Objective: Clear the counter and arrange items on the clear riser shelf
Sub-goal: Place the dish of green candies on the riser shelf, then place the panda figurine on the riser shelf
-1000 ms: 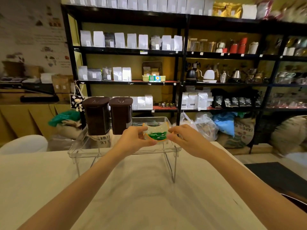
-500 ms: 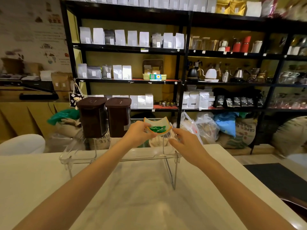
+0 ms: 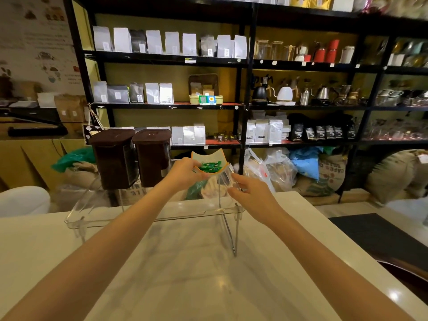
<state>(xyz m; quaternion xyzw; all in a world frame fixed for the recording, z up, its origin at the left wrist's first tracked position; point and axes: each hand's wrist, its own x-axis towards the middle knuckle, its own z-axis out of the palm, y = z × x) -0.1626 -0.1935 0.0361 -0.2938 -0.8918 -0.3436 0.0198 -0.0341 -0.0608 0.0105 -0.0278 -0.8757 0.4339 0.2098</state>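
Observation:
A clear riser shelf [image 3: 148, 216] stands on the white counter [image 3: 185, 274]. Two brown lidded canisters [image 3: 115, 158] [image 3: 152, 156] sit on its left half. My left hand [image 3: 185, 172] grips the near left edge of a small curved dish with an orange rim [image 3: 208, 162], which holds green wrapped pieces, over the right half of the riser. My right hand [image 3: 250, 193] is just below and right of the dish, fingers apart, touching the riser's clear right end.
Black store shelving [image 3: 166, 59] with white coffee bags, kettles and jars fills the back. Sacks and plastic bags [image 3: 278, 170] lie on the floor behind the counter. A dark mat [image 3: 375, 235] lies at the right.
My right hand has let go of the dish and dropped to the riser's right end. My left hand has carried the dish slightly up and back.

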